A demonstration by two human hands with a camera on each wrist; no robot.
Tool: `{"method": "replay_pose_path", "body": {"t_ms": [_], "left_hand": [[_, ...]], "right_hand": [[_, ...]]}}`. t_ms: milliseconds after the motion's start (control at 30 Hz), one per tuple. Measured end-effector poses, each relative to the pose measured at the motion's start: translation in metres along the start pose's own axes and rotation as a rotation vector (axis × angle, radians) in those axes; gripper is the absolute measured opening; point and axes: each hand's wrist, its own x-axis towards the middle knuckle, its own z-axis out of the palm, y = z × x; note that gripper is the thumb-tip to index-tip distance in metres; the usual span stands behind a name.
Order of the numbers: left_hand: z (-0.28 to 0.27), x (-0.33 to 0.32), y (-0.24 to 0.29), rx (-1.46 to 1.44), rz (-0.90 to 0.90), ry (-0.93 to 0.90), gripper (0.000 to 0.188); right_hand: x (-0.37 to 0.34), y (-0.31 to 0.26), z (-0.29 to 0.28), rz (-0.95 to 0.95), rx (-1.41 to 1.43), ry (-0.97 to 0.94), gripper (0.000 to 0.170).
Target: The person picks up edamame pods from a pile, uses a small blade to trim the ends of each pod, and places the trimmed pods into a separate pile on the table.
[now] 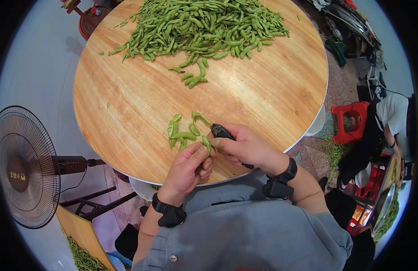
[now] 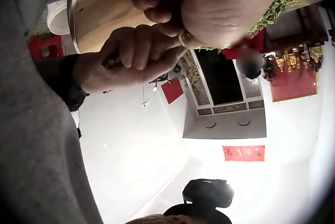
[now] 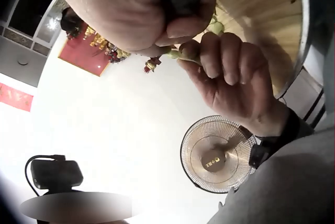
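Observation:
My left hand (image 1: 187, 166) pinches a green edamame pod (image 1: 206, 145) between thumb and fingers, just over the near edge of the table. My right hand (image 1: 248, 145) grips a black-handled tool (image 1: 221, 131); one dark end sticks out above the thumb and another below the fist. I cannot tell what kind of tool it is. The right thumb lies right beside the pod, and the two hands nearly meet. Several loose pods (image 1: 174, 128) lie on the wood just beyond the left hand, some of them looking split. In the right wrist view the left hand (image 3: 235, 77) shows curled fingers.
A large heap of edamame pods (image 1: 204, 27) covers the far side of the round wooden table (image 1: 127, 99). A few pods (image 1: 193, 81) lie nearer. A fan (image 1: 24, 167) stands at left. A red stool (image 1: 349, 122) and another person (image 1: 392, 117) are at right.

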Motion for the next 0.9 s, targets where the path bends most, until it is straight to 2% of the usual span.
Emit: {"method": "replay_pose_path", "body": {"t_ms": [200,400,467,500,567,600,667,700,767,900], "left_hand": [[0.000,-0.003,0.002,0.034,-0.022,-0.010,0.025],[-0.001,-0.002,-0.003,0.024,-0.057,-0.031,0.027],[-0.003,-0.001,-0.007,-0.171,-0.083,-0.202,0.025],[-0.002,-0.001,-0.007,-0.171,-0.084,-0.201,0.025],[0.001,0.002,-0.006,-0.226,-0.082,-0.225,0.021],[0.006,0.003,-0.004,-0.227,-0.081,-0.224,0.021],[0.017,0.002,0.002,0.636,0.213,0.185,0.018],[0.014,0.002,0.005,0.635,0.212,0.189,0.018],[0.004,0.000,0.010,1.065,0.389,0.136,0.020],[0.001,0.000,0.009,1.166,0.428,0.106,0.018]], "right_hand": [[0.001,-0.001,0.001,-0.015,0.048,-0.014,0.016],[0.001,0.002,-0.003,-0.049,-0.046,-0.039,0.012],[0.001,-0.001,0.000,0.050,0.098,-0.049,0.007],[0.001,0.000,-0.001,0.051,0.100,-0.049,0.007],[0.005,0.001,-0.004,0.157,0.388,-0.102,0.006],[0.006,0.003,-0.005,0.158,0.387,-0.103,0.006],[0.007,0.007,-0.005,0.068,0.116,-0.004,0.007],[0.006,0.006,-0.004,0.071,0.117,-0.007,0.007],[0.005,0.000,-0.001,0.093,-0.058,-0.013,0.007],[0.002,-0.004,0.001,0.067,-0.133,0.015,0.007]]}}
